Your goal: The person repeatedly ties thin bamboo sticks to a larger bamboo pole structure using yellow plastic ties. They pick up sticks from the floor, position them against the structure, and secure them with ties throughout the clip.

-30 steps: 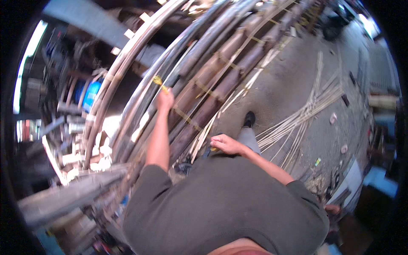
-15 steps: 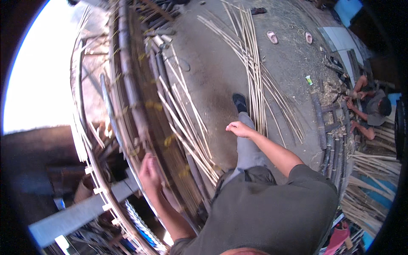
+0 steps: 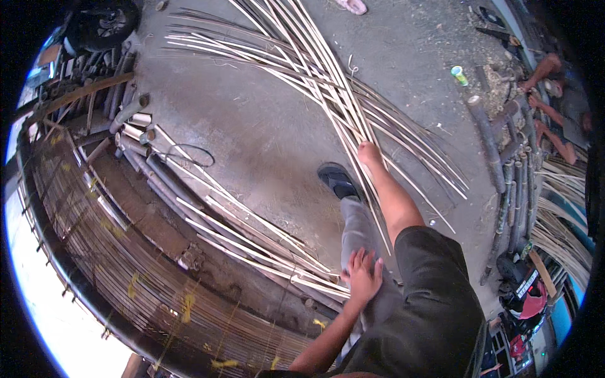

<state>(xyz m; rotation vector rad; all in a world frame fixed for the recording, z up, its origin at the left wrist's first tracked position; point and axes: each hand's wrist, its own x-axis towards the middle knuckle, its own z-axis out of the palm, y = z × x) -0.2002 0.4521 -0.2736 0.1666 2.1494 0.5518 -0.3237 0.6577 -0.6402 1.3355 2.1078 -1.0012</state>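
Note:
My right hand (image 3: 368,153) reaches forward, closed on long pale bamboo strips (image 3: 337,79) that lie in a crossed pile on the floor. A few strip ends run past the hand toward my foot. My left hand (image 3: 363,277), empty with its fingers spread, is over my grey-trousered leg. More pale strips (image 3: 252,236) lie left of that leg, beside dark bamboo poles (image 3: 170,183).
A long slatted bamboo panel (image 3: 157,290) with yellow ties curves along the left. A wheel (image 3: 104,22) stands at the far left. At right, another person's hands (image 3: 532,94) are near bamboo pieces, and a green cup (image 3: 459,75) lies on the floor.
My view has turned right and my body leans forward. The right hand has reached out and closed on the strips. My left hand has moved from the bamboo panel to over my leg.

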